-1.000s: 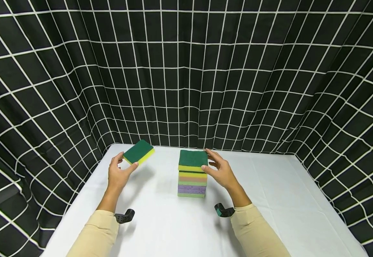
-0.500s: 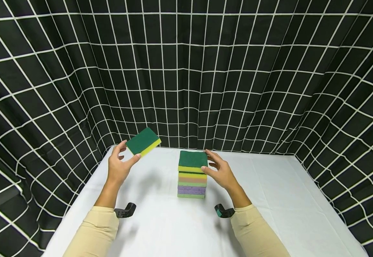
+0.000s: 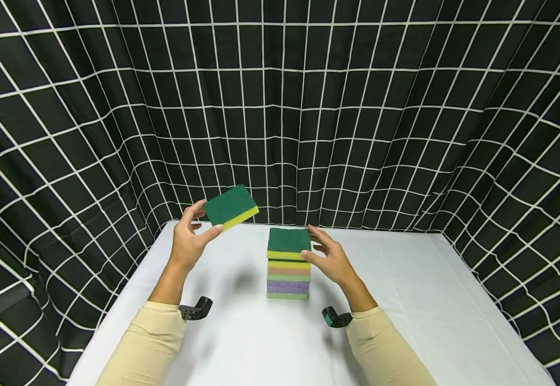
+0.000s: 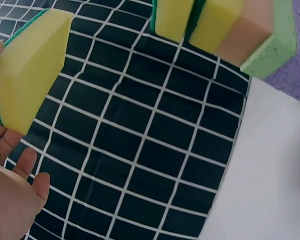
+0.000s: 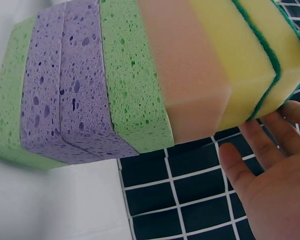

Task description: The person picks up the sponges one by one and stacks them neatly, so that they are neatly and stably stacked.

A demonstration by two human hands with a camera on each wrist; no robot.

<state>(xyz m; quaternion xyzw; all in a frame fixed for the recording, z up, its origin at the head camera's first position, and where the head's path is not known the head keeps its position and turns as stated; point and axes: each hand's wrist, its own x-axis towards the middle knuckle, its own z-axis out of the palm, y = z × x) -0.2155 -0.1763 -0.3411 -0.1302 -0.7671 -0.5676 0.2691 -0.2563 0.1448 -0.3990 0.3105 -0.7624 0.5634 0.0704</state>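
Observation:
My left hand (image 3: pixel 188 241) pinches a green and yellow scouring sponge (image 3: pixel 230 205) by its left end, thumb at the near edge and fingers at the far one. The sponge hangs tilted in the air, left of and higher than the stack; its yellow underside fills the upper left of the left wrist view. At the table's centre stands an upright stack of sponges (image 3: pixel 288 288), pale green and purple low down, then pale green, peach and yellow. Another green-topped yellow scouring sponge (image 3: pixel 288 240) caps it. My right hand (image 3: pixel 329 258) holds this top sponge between thumb and index finger at its right side.
A white-covered table (image 3: pixel 405 300) lies under everything. Black curtains (image 3: pixel 280 118) with a white grid enclose its back and sides. Black wrist-worn devices, a left one (image 3: pixel 196 309) and a right one (image 3: pixel 336 317), jut inward from the sleeves.
My left hand has lifted the scouring sponge up and carried it rightward, closer to the stack, turning it a little. The right hand has stayed on the top sponge.

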